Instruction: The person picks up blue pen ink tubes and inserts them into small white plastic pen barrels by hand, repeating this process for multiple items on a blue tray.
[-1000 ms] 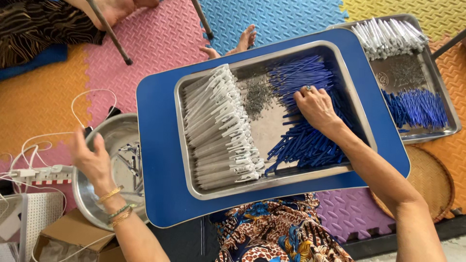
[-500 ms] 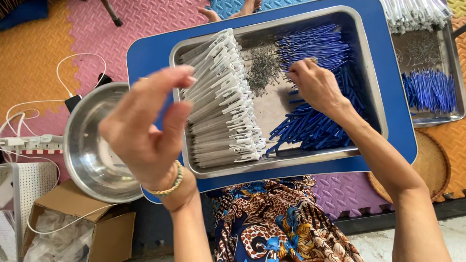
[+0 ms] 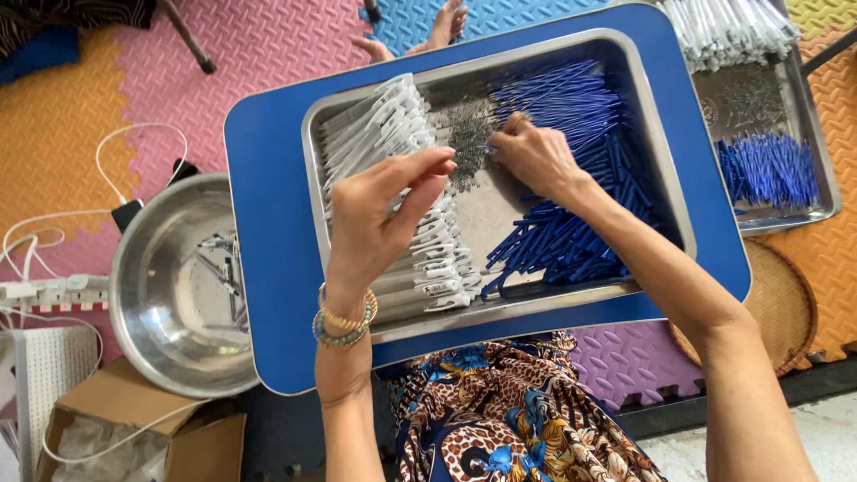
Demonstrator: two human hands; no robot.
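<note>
A: While we're sweeping from the left, what's sitting there?
B: Steel bowl [image 3: 178, 286] is resting on the foam mat floor [image 3: 89, 116], a few finished pens lying in it. Cardboard box [image 3: 125, 437] and white cables [image 3: 54, 232] are lying beside it.
A: Next?
B: Blue table [image 3: 268, 178] is carrying a steel tray [image 3: 500, 312]. White pen barrels [image 3: 393, 170] are stacking along its left side.
A: Left hand?
B: Left hand [image 3: 384, 214] is hovering over those white barrels, fingers curling together at the tips. Cannot tell if it's pinching anything; nothing visible.
A: Middle?
B: Small grey springs [image 3: 469, 134] are piling in the tray's centre, just beside both hands.
A: Right hand?
B: Right hand [image 3: 536, 156] is resting at the edge of the blue pen parts [image 3: 571, 232], fingertips closing near the springs. Whether it's gripping one, cannot tell.
A: Handling?
B: Judging it: barrels are looking light, stiff, smooth plastic, slipping easily; gripping mid-barrel is making sense. Springs are looking tiny, needing a fingertip pinch.
A: Far right?
B: Second tray [image 3: 803, 214] is holding more of the same.
</note>
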